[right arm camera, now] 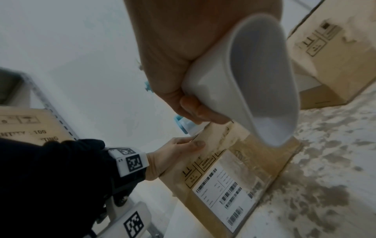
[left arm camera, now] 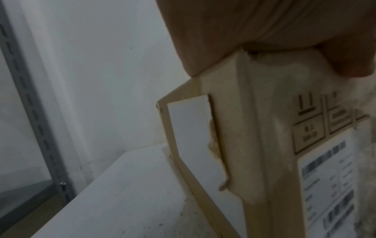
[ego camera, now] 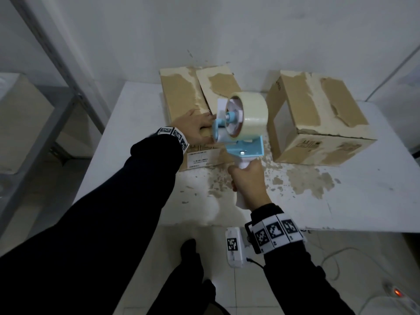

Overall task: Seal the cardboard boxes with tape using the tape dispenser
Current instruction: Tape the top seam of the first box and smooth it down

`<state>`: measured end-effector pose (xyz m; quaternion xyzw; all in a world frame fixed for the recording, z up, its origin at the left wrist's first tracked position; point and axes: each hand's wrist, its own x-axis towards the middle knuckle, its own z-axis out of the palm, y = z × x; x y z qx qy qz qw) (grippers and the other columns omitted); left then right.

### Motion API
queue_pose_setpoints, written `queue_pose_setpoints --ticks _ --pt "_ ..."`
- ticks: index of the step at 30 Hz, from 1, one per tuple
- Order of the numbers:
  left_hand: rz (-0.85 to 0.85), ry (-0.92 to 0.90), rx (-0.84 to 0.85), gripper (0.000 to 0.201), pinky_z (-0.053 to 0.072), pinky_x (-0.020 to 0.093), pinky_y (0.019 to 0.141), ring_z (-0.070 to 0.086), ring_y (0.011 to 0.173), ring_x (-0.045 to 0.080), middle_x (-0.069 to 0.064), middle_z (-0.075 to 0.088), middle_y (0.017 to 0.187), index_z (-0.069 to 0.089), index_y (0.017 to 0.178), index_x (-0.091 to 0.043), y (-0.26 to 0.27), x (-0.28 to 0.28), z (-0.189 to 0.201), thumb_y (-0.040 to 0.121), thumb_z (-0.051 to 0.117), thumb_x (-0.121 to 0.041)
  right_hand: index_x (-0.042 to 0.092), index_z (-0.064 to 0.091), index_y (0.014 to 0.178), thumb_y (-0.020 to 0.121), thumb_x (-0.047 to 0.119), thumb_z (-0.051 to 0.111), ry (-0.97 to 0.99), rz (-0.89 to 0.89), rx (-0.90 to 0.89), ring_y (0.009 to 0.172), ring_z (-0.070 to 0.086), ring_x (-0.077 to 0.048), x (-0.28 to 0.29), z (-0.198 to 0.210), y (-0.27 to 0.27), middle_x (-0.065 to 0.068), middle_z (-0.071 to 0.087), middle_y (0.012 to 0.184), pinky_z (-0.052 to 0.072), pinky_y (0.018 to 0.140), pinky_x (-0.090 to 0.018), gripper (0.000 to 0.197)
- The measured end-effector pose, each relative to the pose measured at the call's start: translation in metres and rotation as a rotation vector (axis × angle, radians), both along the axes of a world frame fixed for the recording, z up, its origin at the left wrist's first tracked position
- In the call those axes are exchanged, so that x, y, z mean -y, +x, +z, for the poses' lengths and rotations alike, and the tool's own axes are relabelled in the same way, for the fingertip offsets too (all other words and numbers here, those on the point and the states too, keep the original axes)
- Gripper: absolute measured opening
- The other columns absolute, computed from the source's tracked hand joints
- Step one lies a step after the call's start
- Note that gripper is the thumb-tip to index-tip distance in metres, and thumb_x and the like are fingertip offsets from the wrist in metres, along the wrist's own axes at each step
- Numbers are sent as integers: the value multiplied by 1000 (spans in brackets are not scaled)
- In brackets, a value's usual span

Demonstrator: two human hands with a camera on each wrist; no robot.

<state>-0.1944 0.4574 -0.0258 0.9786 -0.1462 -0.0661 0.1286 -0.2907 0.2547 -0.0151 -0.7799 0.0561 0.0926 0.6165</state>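
Note:
A cardboard box point(ego camera: 181, 98) with torn paper strips on top stands at the back of the white table point(ego camera: 136, 137). My left hand point(ego camera: 195, 128) lies flat on its top near the front edge, the thumb over that edge point(right arm camera: 195, 145). The box's front face point(left arm camera: 254, 128) carries a barcode label point(right arm camera: 221, 191). My right hand point(ego camera: 248, 178) grips the white handle point(right arm camera: 254, 80) of the blue and white tape dispenser point(ego camera: 241, 142). Its clear tape roll point(ego camera: 252, 112) is held above the box's front right corner. A second cardboard box point(ego camera: 322, 114) stands to the right, its left side open.
Brown residue patches point(ego camera: 306, 180) cover the table in front of the boxes. A grey metal shelf point(ego camera: 56, 98) holding another carton point(ego camera: 18, 119) stands to the left. A white wall is close behind the boxes. Cables and a power strip point(ego camera: 397, 292) lie on the floor.

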Motion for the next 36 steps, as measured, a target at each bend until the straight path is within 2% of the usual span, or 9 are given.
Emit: queue_pose_setpoints --ticks 1,3,6,10,18,22,29,33,36 --pt "-1 11 -4 84 1 42 118 18 144 11 -5 23 155 28 146 -27 -1 1 1 74 41 -69 3 59 79 75 2 55 2 -6 -13 43 46 -14 4 -1 -4 -2 50 53 37 43 -21 6" --pt "-5 29 -11 86 0 41 117 15 144 9 -10 18 156 22 148 -27 -2 2 4 75 38 -70 10 51 62 77 -5 53 6 -30 -39 40 40 -18 13 -3 -12 0 44 45 35 44 -24 20" --pt "-2 48 -32 78 -2 39 117 12 144 7 -13 13 156 17 149 -28 -4 2 6 86 44 -63 12 47 57 77 -6 53 28 -50 -92 39 37 -17 23 -10 -26 4 41 39 34 43 -24 27" --pt "-4 41 -22 79 -2 37 117 12 144 8 -12 14 156 17 149 -28 -5 1 6 85 47 -63 11 50 57 77 -3 55 -32 -51 -111 41 40 -19 30 -18 -35 1 44 41 37 45 -25 25" --pt "-3 -2 -11 88 3 36 118 13 145 10 -10 17 156 20 148 -27 -6 1 6 72 44 -66 11 49 63 77 -2 55 -156 7 -87 45 42 -20 31 -17 -22 -6 47 56 35 35 -19 20" --pt "7 37 -16 100 3 32 117 11 144 12 -6 9 158 9 150 -23 -8 0 8 70 51 -66 7 51 69 78 1 55 -274 94 -60 46 46 -20 31 -5 -10 -8 50 58 34 32 -17 12" --pt "33 87 -28 117 9 31 115 15 143 15 -10 4 158 11 150 -23 -7 3 12 48 29 -78 14 46 65 78 0 52 -335 171 -101 44 42 -21 34 15 6 -6 46 59 34 40 -20 20" --pt "10 114 -4 96 15 31 113 17 142 18 -8 6 158 28 146 -15 -11 5 18 69 50 -68 11 46 76 81 3 53 -506 261 -6 64 50 -22 35 24 9 -4 51 71 37 50 -21 12" --pt "20 117 -19 103 15 31 113 17 141 16 -9 6 158 24 147 -18 -11 6 19 61 44 -71 13 43 68 78 0 54 -538 283 5 58 46 -16 41 20 8 0 47 65 36 50 -21 20"
